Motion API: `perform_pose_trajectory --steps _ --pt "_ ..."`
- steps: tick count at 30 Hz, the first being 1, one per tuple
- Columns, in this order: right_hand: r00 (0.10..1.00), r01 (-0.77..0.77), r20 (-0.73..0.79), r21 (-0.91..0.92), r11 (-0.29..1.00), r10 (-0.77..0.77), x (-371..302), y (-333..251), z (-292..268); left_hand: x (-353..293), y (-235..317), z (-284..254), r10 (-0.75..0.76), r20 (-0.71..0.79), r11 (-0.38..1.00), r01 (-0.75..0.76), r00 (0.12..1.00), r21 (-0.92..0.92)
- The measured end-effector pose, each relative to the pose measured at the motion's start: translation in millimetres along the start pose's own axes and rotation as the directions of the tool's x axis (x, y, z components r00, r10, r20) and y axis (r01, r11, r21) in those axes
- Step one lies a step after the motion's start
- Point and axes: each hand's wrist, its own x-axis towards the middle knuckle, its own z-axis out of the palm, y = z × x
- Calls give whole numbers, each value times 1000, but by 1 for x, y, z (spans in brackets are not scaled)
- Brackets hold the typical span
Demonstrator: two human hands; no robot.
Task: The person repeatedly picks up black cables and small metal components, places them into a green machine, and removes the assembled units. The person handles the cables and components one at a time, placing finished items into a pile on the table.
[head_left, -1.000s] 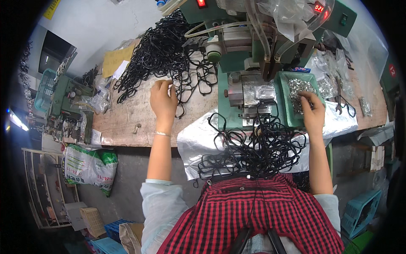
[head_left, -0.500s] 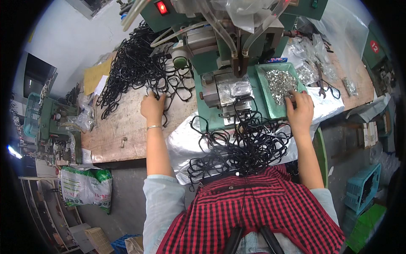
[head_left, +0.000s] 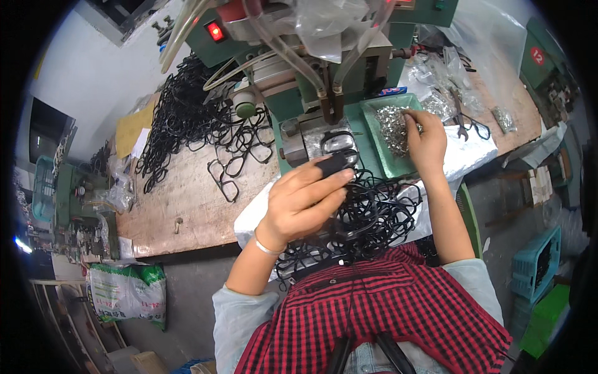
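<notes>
My left hand [head_left: 305, 202] reaches in front of the green press [head_left: 283, 93], a black covering on one finger. Its fingers are closed on a black eyeglass frame [head_left: 337, 138], held against the metal fixture [head_left: 311, 134]; one rim shows beyond the fingertips. My right hand [head_left: 427, 142] is at the right side of the green tray [head_left: 391, 168], fingers bent together over small shiny metal parts [head_left: 391, 128]. What sits between those fingertips is hidden. A tangle of black eyeglass frames [head_left: 374, 212] lies below the fixture, partly behind my left hand.
A large heap of black frames [head_left: 180, 118] covers the table's far left, with a few loose frames [head_left: 230, 168] nearer. Right of the tray are a wrench [head_left: 460, 121], clear bags [head_left: 436, 84] and silver sheeting [head_left: 470, 149]. Clear tubes [head_left: 286, 53] hang over the press.
My left hand has come right from the loose frames to the fixture, bringing an eyeglass frame. My right hand has curled its fingers at the tray. The view has shifted slightly.
</notes>
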Motion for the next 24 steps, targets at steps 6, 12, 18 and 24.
perform_pose_trajectory --steps 6,12,18,24 --pt "998 -12 55 -67 998 16 -18 16 -1 4 -14 13 99 80 994 -102 992 39" --pt "861 467 303 -157 870 -408 0 11 24 -1 -7 13 24 94 999 -28 995 42" --pt "996 73 47 24 997 -74 -8 27 7 -35 51 -1 -583 -39 786 575 812 226" --pt "982 90 162 72 993 -101 0 27 4 -32 92 45 -527 792 656 740 309 148"
